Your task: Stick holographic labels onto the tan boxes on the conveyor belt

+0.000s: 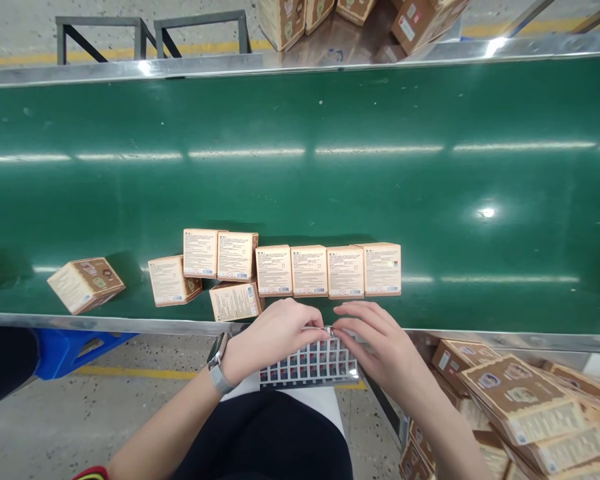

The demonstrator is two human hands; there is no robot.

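Both our left hand point(273, 337) and right hand point(380, 343) pinch the sticker sheet point(307, 367) at lower centre, its long axis left-right, just below 4 boxes point(327, 270).

Bright, even overhead light fills the scene. Long streaks of glare run across the glossy green belt point(300, 167), with one small hot spot to the right, and the metal rail point(130, 69) beyond it flashes white. The small boxes point(310, 270) throw short, soft shadows on their far side. Straight edges bow toward the frame's borders. Focus is sharp at centre, slightly soft in the corners.
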